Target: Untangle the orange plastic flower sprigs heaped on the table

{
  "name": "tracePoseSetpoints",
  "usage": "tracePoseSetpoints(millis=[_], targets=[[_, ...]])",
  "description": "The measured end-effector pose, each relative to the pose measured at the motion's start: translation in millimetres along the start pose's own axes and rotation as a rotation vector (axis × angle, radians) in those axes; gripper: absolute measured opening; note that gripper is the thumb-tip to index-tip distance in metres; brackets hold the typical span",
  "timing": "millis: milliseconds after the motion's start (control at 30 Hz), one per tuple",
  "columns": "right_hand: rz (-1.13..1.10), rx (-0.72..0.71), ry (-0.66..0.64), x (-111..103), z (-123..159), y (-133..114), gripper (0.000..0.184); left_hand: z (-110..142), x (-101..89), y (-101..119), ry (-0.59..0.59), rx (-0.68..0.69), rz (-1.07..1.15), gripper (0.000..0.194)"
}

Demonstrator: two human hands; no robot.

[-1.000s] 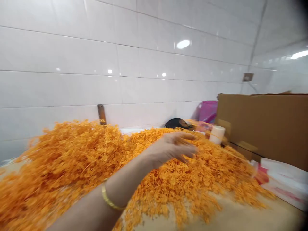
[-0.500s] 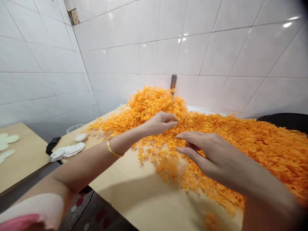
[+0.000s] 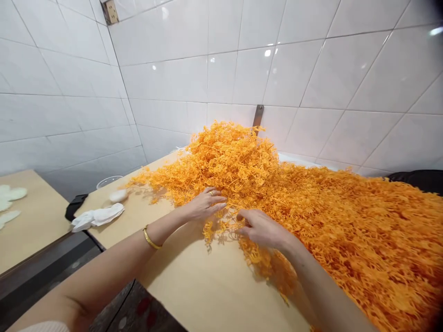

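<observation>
A large heap of orange dried sprigs, fine and tangled, covers the light wooden tabletop and spreads to the right. My left hand, with a ring and a gold bangle, rests on the heap's near edge, its fingers together and over the strands. My right hand sits a little to the right, its fingers curled into a loose bunch of sprigs. Its thumb is hidden.
Crumpled white cloth, a clear glass bowl and a black object lie at the table's left end. A second wooden table stands lower left. White tiles cover the walls, with a metal bracket behind the heap.
The view has swung left, away from the cardboard box. Both hands have moved down to the heap's near edge, and my right hand has come in among the sprigs.
</observation>
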State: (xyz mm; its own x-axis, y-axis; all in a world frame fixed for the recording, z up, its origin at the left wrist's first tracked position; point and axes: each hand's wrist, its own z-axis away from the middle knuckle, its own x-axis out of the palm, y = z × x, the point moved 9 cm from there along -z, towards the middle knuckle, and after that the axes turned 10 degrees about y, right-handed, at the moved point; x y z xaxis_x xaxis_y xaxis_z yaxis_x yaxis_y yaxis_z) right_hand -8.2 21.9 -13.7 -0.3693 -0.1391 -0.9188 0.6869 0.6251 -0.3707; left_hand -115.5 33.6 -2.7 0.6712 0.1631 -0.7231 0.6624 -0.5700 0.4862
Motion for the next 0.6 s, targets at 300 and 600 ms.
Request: tracePoseSetpoints(millis=[300, 600], targets=[[-0.143, 0.245, 0.534, -143.1, 45.4, 50.9, 0.024, -4.3, 14.5, -40.7, -0.031, -0.063, -0.487, 0.034], [-0.287, 0.213, 0.920, -162.8, 57.1, 45.7, 0.023, -26.4, -23.2, 53.0, 0.321, -0.090, -0.071, 0.033]])
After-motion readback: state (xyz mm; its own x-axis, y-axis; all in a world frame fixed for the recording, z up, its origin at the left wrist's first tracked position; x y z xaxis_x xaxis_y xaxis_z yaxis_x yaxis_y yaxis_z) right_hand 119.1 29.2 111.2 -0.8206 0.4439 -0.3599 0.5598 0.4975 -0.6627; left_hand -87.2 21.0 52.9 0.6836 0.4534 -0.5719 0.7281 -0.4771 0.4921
